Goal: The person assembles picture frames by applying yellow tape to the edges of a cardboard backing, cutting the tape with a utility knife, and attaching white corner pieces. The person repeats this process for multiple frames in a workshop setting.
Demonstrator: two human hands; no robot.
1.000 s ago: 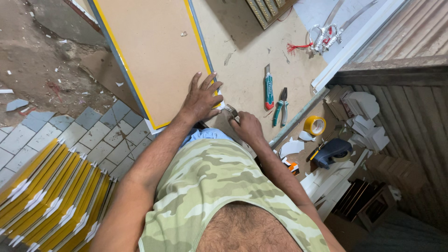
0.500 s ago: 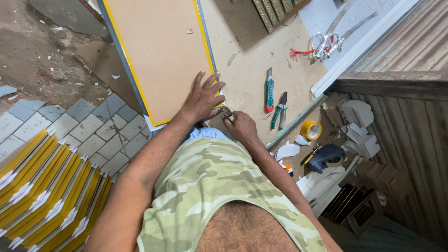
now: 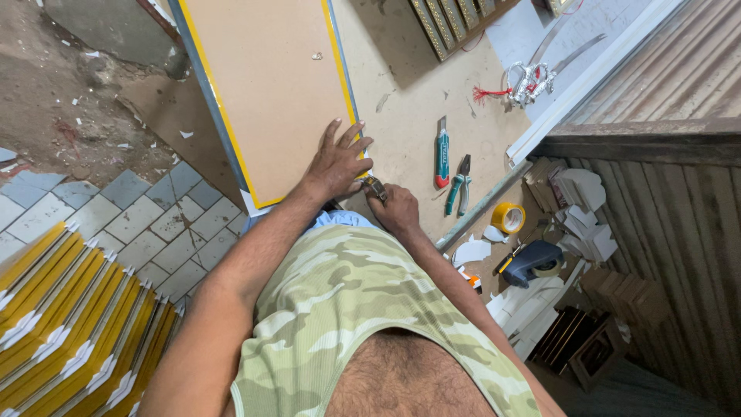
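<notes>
Left hand (image 3: 337, 164) spread flat, pinning board (image 3: 270, 85) at its near right corner on the bench. Right hand (image 3: 397, 212) clenches small tool (image 3: 376, 188) against that edge. Risk: tool slips, nicking the fingers (image 3: 356, 143).

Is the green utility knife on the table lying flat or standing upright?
Lying flat. The green utility knife rests lengthwise on the table, beside the pliers, apart from both hands. Whether its blade is out, I cannot tell.

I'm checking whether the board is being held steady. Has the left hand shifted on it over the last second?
No. The left hand stays flat on the board's near right corner, by the yellow edge, as before.
</notes>
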